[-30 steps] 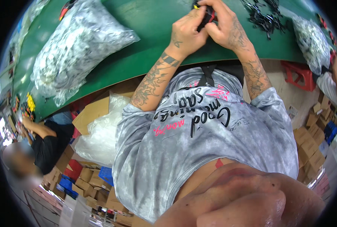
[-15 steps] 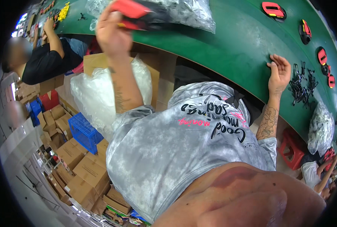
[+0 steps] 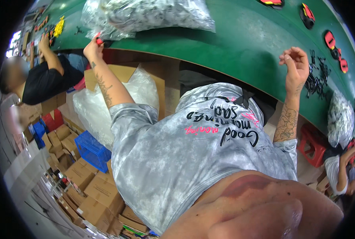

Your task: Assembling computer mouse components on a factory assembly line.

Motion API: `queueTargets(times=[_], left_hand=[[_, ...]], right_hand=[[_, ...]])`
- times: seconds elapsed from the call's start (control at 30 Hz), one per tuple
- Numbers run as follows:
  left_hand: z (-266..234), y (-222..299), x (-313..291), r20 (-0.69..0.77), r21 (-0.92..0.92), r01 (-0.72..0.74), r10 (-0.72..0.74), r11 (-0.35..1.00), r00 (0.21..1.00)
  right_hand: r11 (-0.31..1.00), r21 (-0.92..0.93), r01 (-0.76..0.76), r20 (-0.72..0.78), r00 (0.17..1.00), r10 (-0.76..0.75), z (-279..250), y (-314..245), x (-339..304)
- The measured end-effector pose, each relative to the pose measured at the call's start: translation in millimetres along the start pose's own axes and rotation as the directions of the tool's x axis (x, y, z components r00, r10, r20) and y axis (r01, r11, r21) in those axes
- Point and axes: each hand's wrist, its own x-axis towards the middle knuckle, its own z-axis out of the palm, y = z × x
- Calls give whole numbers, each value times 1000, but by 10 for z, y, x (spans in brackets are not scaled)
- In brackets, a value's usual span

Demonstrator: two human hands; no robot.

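At the table's near edge on the left, my left hand [image 3: 93, 48] has its fingers closed on a red-and-black piece [image 3: 100, 41]; most of the piece is hidden. Just beyond that hand lies a large clear plastic bag [image 3: 157, 14] filled with small parts. Over the right part of the green table [image 3: 241, 51] is my right hand [image 3: 297, 65], its fingers loosely bent and apart, with nothing visible in them. Right beside it a loose pile of thin black strap-like pieces [image 3: 319, 75] lies on the table.
Several red-and-black oval pieces [image 3: 330, 40] line the far right side. A second filled clear bag [image 3: 340, 119] is at the right edge. Cardboard boxes [image 3: 101, 191], a blue crate [image 3: 91, 149] and a red stool [image 3: 312, 146] stand below. A co-worker in black [image 3: 50, 77] sits left.
My left hand has moved left and nearer the table edge with the red-and-black piece, which now sits low beside the bag. My right hand's fingers have curled a little more.
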Motion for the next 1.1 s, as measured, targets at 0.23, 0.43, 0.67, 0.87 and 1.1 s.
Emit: queueTargets(times=[0.23, 0.43, 0.67, 0.87, 1.1], left_hand=[[-378, 312, 60, 41, 234, -277, 275, 932, 961], [797, 1088, -2330, 23, 463, -852, 957, 247, 290], [2939, 404, -4472, 671, -310, -935, 737, 175, -84], [4119, 294, -4294, 728, 467, -865, 477, 183, 493], [3727, 263, -4562, 810, -413, -594, 576, 691, 107]], right_hand=[[850, 443, 285, 525, 686, -504, -40, -1558, -92], [768, 575, 282, 541, 572, -616, 171, -1924, -395], [491, 827, 274, 327, 476, -817, 46, -1805, -491], [762, 601, 240, 608, 482, -631, -325, -1787, -685], [824, -476, -306, -397, 911, 110, -1068, -1116, -616]])
